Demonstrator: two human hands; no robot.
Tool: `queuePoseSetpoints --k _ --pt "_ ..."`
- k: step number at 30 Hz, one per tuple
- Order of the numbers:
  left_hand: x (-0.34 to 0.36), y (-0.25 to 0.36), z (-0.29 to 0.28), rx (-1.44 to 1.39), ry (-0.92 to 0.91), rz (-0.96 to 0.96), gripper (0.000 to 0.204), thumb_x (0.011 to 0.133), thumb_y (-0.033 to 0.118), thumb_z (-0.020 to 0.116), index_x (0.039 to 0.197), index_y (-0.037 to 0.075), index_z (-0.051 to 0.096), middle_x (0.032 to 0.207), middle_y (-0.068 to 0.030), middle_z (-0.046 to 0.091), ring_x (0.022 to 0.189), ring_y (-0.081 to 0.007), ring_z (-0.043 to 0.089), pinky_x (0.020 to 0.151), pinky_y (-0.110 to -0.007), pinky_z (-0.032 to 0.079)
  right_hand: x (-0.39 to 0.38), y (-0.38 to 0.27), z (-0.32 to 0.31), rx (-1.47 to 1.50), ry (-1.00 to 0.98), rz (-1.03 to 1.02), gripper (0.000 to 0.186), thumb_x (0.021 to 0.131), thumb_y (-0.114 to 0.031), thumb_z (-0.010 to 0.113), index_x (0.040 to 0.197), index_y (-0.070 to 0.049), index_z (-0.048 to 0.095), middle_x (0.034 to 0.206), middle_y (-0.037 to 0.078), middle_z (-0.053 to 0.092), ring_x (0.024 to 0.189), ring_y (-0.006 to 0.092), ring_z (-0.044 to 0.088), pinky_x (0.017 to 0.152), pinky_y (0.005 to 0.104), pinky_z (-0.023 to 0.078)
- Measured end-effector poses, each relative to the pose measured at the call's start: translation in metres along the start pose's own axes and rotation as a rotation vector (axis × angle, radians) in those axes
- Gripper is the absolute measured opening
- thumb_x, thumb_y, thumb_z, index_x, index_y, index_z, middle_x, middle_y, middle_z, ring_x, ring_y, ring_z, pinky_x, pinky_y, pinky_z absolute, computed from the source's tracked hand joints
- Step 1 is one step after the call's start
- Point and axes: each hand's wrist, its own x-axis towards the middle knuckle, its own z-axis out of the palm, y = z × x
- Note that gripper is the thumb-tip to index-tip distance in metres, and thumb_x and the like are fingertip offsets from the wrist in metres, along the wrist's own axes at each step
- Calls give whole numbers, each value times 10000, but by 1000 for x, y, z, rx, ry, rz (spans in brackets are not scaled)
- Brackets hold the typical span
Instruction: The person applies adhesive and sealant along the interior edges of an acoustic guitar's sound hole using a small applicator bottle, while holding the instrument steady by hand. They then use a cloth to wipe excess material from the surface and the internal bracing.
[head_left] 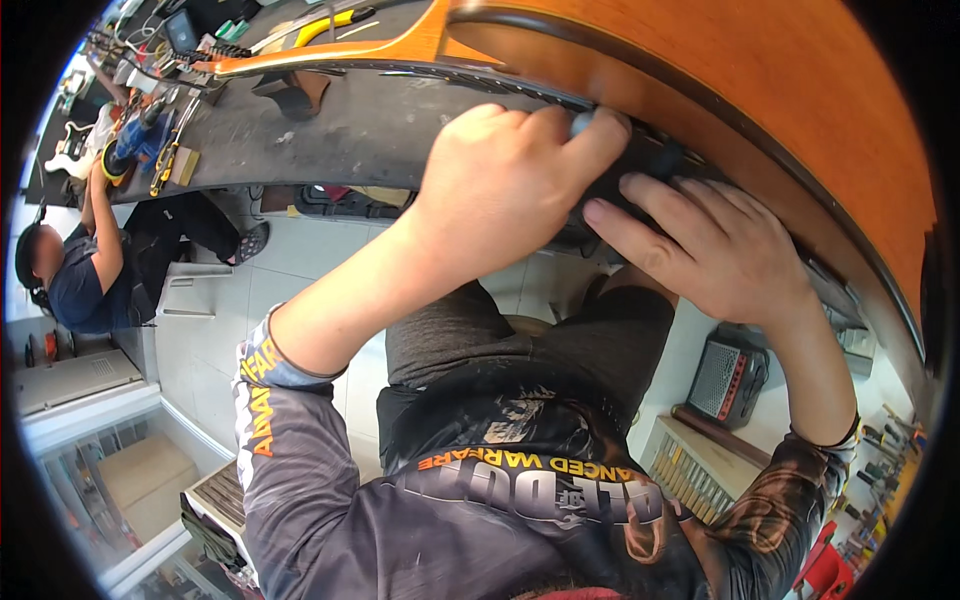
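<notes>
An orange-brown wooden guitar lies on the dark workbench top, its body at the far right and its neck running left. My left hand is closed at the guitar's near edge, where the dark fretboard meets the body. A bit of a light-blue thing shows between its thumb and fingers; the rest is hidden. Beside it on the right, my right hand has its fingers stretched out and apart along the body's near side. A small dark piece shows by its fingertips, too blurred to name.
A yellow-handled tool lies behind the neck. A dark-and-brown block stands near the neck's left end. Farther left, another person works with a blue power tool. An amplifier and a wooden drawer unit stand below right.
</notes>
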Motion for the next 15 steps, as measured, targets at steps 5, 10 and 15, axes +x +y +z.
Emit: queuePoseSetpoints --k 5,10,15 --pt "-5 -3 6 -43 12 -18 534 721 141 798 1248 151 715 853 -15 670 733 -261 680 632 -386 526 3 -1 1 20 -8 3 575 873 -266 706 1448 -271 710 1224 1 668 879 159 655 794 298 597" --pt "-5 -3 13 -85 90 18 438 739 240 788 1156 151 687 737 -27 614 639 -243 671 602 -372 519 2 -3 0 2 -28 0 576 879 -275 709 1455 -280 706 1234 -5 670 891 156 659 802 296 597" --pt "-7 -1 14 -79 96 -2 453 724 226 794 1152 124 685 752 -35 623 654 -247 674 613 -373 523 2 -2 -2 -7 -44 6 581 876 -280 712 1457 -284 703 1238 -10 671 897 155 663 818 299 596"
